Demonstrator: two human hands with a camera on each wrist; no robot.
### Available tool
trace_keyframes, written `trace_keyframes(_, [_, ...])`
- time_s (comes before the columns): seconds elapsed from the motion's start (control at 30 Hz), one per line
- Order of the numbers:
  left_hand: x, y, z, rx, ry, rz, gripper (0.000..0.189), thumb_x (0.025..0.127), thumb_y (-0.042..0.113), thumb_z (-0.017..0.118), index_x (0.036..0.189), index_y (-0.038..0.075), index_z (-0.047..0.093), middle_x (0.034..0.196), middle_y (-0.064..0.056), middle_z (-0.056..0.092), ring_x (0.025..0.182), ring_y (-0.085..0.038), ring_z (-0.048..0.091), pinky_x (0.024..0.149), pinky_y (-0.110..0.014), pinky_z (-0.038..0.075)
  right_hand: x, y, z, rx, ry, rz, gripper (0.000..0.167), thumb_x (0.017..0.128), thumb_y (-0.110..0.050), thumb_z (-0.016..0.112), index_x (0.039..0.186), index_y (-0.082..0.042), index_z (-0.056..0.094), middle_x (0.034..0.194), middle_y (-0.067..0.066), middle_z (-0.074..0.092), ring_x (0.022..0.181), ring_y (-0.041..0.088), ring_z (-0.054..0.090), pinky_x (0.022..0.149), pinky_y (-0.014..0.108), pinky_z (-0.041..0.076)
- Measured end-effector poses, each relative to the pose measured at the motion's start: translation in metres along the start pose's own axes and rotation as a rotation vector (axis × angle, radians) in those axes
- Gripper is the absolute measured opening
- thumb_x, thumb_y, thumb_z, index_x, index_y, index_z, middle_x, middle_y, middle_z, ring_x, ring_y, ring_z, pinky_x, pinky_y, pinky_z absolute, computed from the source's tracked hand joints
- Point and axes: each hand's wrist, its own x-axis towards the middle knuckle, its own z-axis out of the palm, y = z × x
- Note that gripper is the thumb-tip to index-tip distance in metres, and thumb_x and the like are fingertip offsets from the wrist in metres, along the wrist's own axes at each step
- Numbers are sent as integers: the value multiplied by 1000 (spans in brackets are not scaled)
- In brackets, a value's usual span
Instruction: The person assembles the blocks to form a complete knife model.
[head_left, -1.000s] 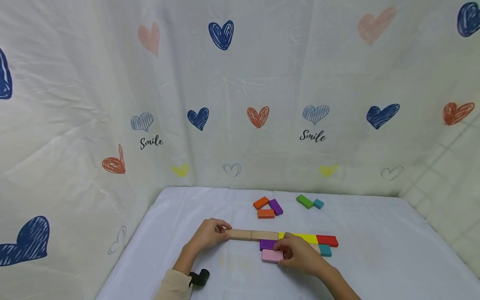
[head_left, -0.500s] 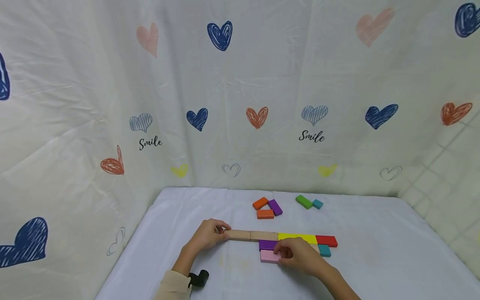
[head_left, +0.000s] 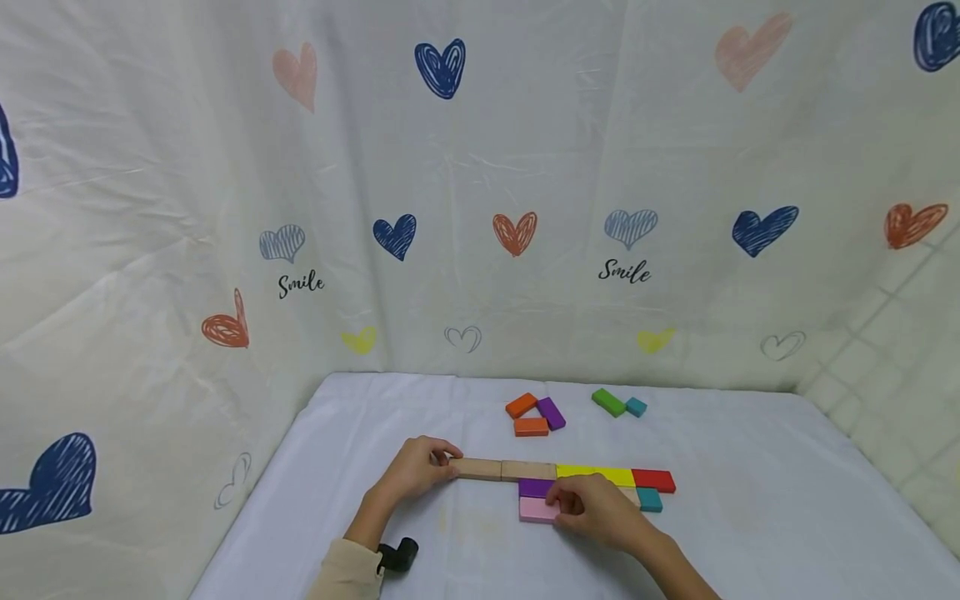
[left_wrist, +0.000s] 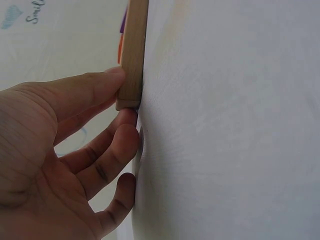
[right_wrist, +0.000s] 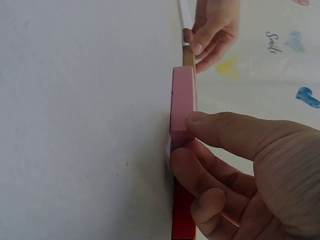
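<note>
A flat row of blocks runs across the white cloth. At its left end my left hand (head_left: 416, 467) holds a plain wooden block (left_wrist: 133, 55), thumb against its side and fingertips around its end. A second plain wooden block (head_left: 528, 472), yellow blocks (head_left: 611, 476) and a red block (head_left: 654, 481) continue the row. In front of it lies a purple block (head_left: 536, 487), with a pink block (right_wrist: 183, 95) before that. My right hand (head_left: 596, 507) pinches the pink block's right end between thumb and fingers, covering part of the blocks. A teal block (head_left: 649, 500) shows beyond it.
Two orange blocks (head_left: 531, 427) and a purple block (head_left: 552, 412) lie loose toward the back. Right of them are a green block (head_left: 608, 402) and a small teal block (head_left: 636, 407). A heart-printed curtain (head_left: 562, 317) hangs behind the table.
The pink block has slid slightly left, and its left end now lines up with the purple block behind it. My right hand has shifted a little with it; my left hand stays put.
</note>
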Motion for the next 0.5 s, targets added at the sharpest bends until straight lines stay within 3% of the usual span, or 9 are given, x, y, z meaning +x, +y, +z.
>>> trace_keyframes(0.3, [-1, -1, -1, 14, 5, 32, 17, 87, 15, 81, 104, 16, 78, 80, 5, 63, 66, -9, 53, 57, -22, 43, -2, -3, -7, 7, -10, -12, 20, 85, -24, 83, 102, -20, 74, 77, -5, 58, 73, 11, 54, 64, 21, 47])
trace_keyframes(0.5, [0, 0, -1, 10, -4, 19, 17, 87, 16, 81, 104, 17, 78, 80, 6, 63, 68, -10, 53, 58, -23, 43, -7, 0, -25, 22, 69, -70, 20, 90, -24, 78, 108, -18, 73, 85, -8, 62, 77, 8, 56, 65, 21, 50])
